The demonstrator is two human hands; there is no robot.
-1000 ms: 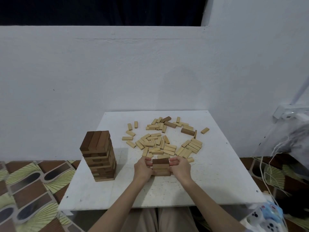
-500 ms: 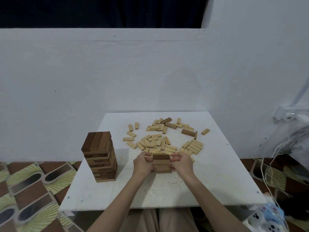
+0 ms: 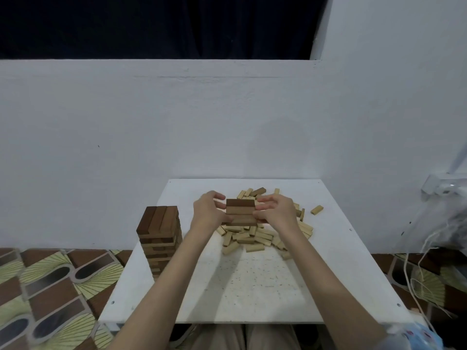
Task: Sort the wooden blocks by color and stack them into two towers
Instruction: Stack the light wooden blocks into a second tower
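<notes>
A small bundle of dark brown blocks point(image 3: 240, 212) is lifted above the table, squeezed between my two hands. My left hand point(image 3: 208, 213) grips its left end and my right hand point(image 3: 274, 210) grips its right end. A tall tower of dark brown blocks point(image 3: 159, 238) stands at the table's left edge, to the left of my left forearm. Several light blocks point(image 3: 255, 239) lie scattered in a heap under and behind my hands. One dark block point(image 3: 257, 192) lies at the far side of the heap.
The white square table point(image 3: 252, 286) stands against a white wall. A lone light block point(image 3: 317, 209) lies to the right. Cables and a plastic bag point(image 3: 442, 223) hang at the right; patterned floor tiles point(image 3: 45, 294) lie to the left.
Both hands have raised the bundle of dark blocks off the table and carried it up and away from me, over the light heap. The camera has tilted closer.
</notes>
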